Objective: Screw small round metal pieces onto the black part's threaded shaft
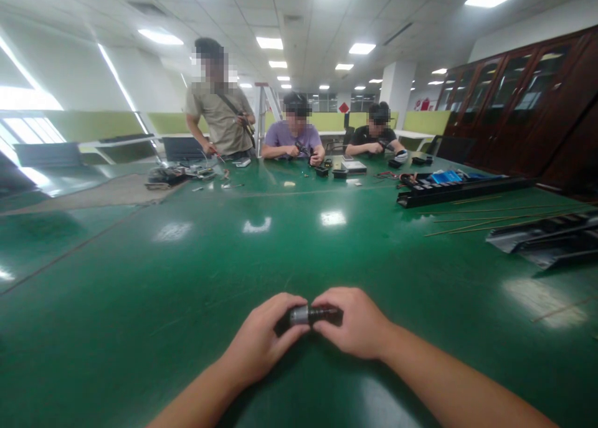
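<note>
A short cylindrical piece [299, 316], silver-grey at its left part and black toward the right, lies level between my two hands near the front of the green table [224, 247]. My left hand [259, 334] is closed around its silver end, thumb below and fingers above. On the black end, my right hand [357, 322] has its thumb and fingers curled in a grip. The fingertips of both hands almost meet at the middle. The palms and fingers hide both ends, and its exact kind cannot be made out.
Black metal channels [551, 241] and thin rods [486, 222] lie at the right. Behind them is a long black rail [467, 191] with blue parts. Three people are across the table, near small black parts [339, 174] and a cluttered pile [172, 174].
</note>
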`<action>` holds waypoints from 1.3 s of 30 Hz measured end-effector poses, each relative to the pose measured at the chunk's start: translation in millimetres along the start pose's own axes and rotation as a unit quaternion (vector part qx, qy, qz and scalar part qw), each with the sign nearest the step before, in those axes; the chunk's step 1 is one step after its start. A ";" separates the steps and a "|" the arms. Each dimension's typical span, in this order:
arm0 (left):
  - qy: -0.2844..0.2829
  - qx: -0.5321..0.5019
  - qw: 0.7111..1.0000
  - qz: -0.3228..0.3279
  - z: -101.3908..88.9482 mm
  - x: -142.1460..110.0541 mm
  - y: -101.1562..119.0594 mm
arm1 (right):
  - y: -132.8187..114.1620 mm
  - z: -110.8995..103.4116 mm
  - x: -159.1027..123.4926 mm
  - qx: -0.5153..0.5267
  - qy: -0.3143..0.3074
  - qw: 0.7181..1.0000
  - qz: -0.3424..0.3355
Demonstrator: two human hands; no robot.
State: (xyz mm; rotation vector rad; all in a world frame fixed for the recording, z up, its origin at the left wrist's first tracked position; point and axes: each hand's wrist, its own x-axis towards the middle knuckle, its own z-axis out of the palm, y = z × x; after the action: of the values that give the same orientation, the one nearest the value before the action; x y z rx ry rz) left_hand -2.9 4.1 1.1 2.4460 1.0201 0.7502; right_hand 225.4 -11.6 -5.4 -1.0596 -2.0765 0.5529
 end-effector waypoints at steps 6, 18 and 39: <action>-0.007 -0.002 1.000 0.002 -0.7 0.2 -1.1 | 0.7 0.9 0.2 0.004 0.001 1.000 -0.021; 0.033 0.061 0.997 0.030 2.7 0.1 3.0 | -2.8 0.4 1.9 -0.005 0.005 1.000 -0.001; 0.031 0.082 0.996 0.022 0.9 -1.6 8.2 | -5.5 -3.2 1.9 0.003 0.006 1.000 0.002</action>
State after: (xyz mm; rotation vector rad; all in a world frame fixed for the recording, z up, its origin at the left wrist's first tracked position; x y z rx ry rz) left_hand 1.1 -2.6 4.3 2.6058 1.0947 0.7910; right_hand 224.3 -13.0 1.0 -1.0608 -2.0608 0.5524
